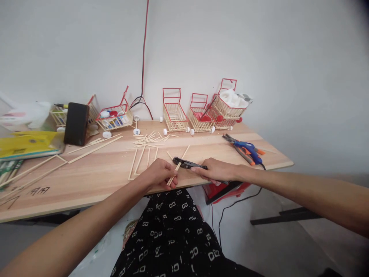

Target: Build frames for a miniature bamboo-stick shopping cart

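Observation:
Close to the front edge of the table, my left hand (162,173) is closed on thin wooden sticks (174,174), which point up and away from me. My right hand (215,170) is wrapped round a black hand cutter (186,163) that looks like pliers. The head of this tool lies at the sticks, just beyond my left fingertips. Whether its jaws are fully closed I cannot make out. Left of my hands, bent stick frames (138,163) lie flat on the wood. A pile of short cut sticks (148,138) is behind them.
Small stick carts (175,115) with red handles and white wheels line the wall. On the right lie orange-handled pliers (240,150) and a blue glue gun (252,150). A dark phone (76,124) stands at the left, beside a yellow packet (31,143). The table (95,181) ends just before my lap.

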Demonstrator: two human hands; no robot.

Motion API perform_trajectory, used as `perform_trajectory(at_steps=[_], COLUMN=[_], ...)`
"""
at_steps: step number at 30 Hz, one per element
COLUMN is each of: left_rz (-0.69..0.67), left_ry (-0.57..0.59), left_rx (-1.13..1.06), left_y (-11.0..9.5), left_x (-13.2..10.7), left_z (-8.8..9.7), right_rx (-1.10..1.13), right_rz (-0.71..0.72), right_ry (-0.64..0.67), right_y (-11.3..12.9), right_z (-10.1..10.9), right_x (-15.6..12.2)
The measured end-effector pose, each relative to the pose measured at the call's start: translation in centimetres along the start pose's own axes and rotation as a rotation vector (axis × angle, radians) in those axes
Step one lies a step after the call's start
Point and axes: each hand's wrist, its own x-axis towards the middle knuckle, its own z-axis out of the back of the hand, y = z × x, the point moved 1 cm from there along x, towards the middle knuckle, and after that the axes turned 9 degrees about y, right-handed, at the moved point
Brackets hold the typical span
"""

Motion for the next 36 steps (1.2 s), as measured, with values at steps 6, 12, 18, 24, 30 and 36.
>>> perform_trajectory(at_steps=[6, 12, 18, 24, 30, 36], left_rz=[-0.006, -0.073, -0.011, -0.017, -0.010, 0.007], left_ry=[-0.003, -0.123, -0.020, 0.055, 0.060, 0.081], left_rx=[0.018, 0.027, 0.042, 0.035, 0.018, 0.024], left_y=[-0.1, -1.9, -2.3, -1.8, -1.7, -1.7], left_x=[-0.3, 1.5, 3.3, 3.4, 3.5, 3.7], left_z=[-0.1, 0.1, 0.7, 1.4, 1.6, 1.7], right_rx=[-0.011, -0.024, 0.037, 0.039, 0.046, 0.026], right_rz=[0.019, -0.045, -0.091, -0.068, -0.066, -0.129], right_ry=[-0.044, -0.120, -0.070, -0.065, -0.066, -0.091], right_y=[-0.1, -1.0, -1.7, -1.5, -1.4, -1.8], right_z=[-0.4, 1.2, 1.5, 1.4, 1.5, 1.4], right_x=[-0.1, 0.5, 0.8, 0.8, 0.7, 0.9])
